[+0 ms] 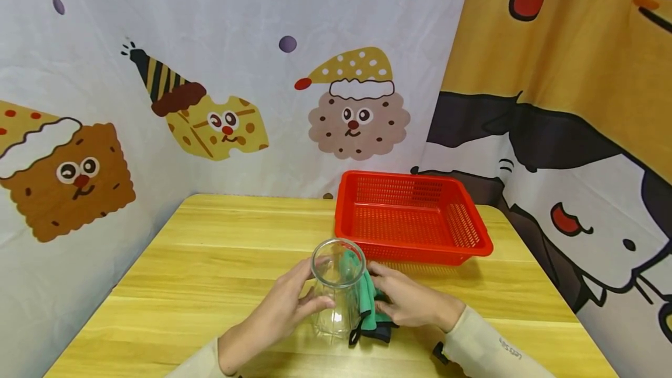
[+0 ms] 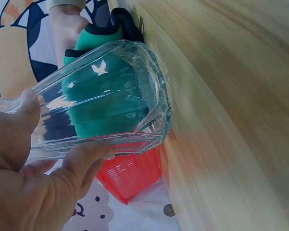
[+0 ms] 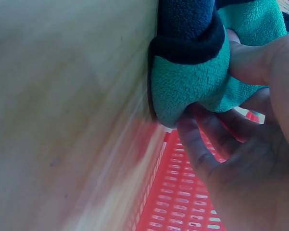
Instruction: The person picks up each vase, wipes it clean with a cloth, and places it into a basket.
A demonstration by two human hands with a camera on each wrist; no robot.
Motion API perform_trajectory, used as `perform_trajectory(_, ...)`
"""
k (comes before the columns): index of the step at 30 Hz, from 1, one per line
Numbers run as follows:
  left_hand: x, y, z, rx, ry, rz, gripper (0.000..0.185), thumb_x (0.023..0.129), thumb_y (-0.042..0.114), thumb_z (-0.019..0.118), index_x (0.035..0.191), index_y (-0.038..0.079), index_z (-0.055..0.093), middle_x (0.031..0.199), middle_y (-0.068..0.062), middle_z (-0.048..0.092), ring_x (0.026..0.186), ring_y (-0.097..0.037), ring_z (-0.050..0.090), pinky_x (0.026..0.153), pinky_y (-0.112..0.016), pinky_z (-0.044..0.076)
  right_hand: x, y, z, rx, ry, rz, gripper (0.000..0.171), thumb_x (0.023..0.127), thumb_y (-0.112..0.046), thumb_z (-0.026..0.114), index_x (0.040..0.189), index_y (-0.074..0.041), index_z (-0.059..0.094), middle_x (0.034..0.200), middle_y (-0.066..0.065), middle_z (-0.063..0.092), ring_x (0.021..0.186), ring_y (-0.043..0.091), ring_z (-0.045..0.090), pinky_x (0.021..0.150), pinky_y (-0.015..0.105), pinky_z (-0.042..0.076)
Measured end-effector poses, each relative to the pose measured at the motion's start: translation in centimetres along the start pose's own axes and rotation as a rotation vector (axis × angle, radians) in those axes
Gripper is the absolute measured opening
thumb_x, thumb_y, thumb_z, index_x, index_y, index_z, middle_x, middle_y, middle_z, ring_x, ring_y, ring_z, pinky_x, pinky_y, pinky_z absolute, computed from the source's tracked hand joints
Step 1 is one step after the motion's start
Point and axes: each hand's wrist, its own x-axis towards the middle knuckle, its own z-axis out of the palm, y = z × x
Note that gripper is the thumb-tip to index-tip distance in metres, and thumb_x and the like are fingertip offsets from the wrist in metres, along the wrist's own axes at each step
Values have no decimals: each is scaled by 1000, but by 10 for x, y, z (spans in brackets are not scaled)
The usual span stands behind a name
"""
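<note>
A clear faceted glass jar [image 1: 336, 314] with a thick round rim is just above or on the table in the head view; whether its base touches the wood I cannot tell. My left hand [image 1: 286, 299] grips it from the left, thumb on the near side. My right hand [image 1: 412, 301] holds a green cloth [image 1: 369, 314] with dark edging at the jar's right side. Through the glass [image 2: 106, 91] the green shows in the left wrist view. In the right wrist view the cloth [image 3: 187, 82] hangs in folds between thumb and fingers, its dark blue side partly turned out.
Behind the hands, a red perforated plastic basket [image 1: 404, 249] stands at the table's back right. The wooden table [image 1: 220, 273] ends at a printed cloth backdrop [image 1: 252, 16]. A small black thing [image 1: 440, 353] appears beside the right sleeve.
</note>
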Motion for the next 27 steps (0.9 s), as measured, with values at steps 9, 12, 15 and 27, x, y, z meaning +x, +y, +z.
perform_trajectory(9, 0, 2, -1, -13, -8, -6, 73, 105, 26, 87, 168, 8, 55, 155, -22, 73, 137, -48, 76, 100, -37, 74, 2, -3, -3, -39, -15, -8, 34, 103, 4, 81, 131, -15, 79, 164, 11, 66, 150, 27, 66, 130, 52, 60)
perform_trajectory(12, -1, 2, -1, -11, -10, -11, 74, 105, 27, 86, 169, 9, 54, 157, -21, 72, 138, -47, 75, 102, -39, 74, 3, -4, -4, -37, -25, -1, 33, 103, 3, 81, 130, -16, 80, 161, 9, 67, 147, 24, 67, 129, 50, 61)
perform_trajectory(15, -2, 3, -1, -9, -12, -19, 75, 106, 31, 85, 170, 10, 54, 158, -21, 71, 140, -47, 75, 102, -42, 74, 3, -4, -4, -19, -33, 16, 34, 103, 2, 82, 132, -16, 80, 160, 9, 69, 146, 24, 68, 128, 50, 62)
perform_trajectory(27, -2, 0, 1, -4, 1, -11, 73, 105, 33, 85, 168, 9, 56, 155, -19, 73, 137, -45, 76, 101, -37, 74, -1, 0, -11, 238, -35, 71, 63, 109, 2, 76, 167, -13, 57, 122, -9, 82, 63, -8, 45, 80, 18, 59)
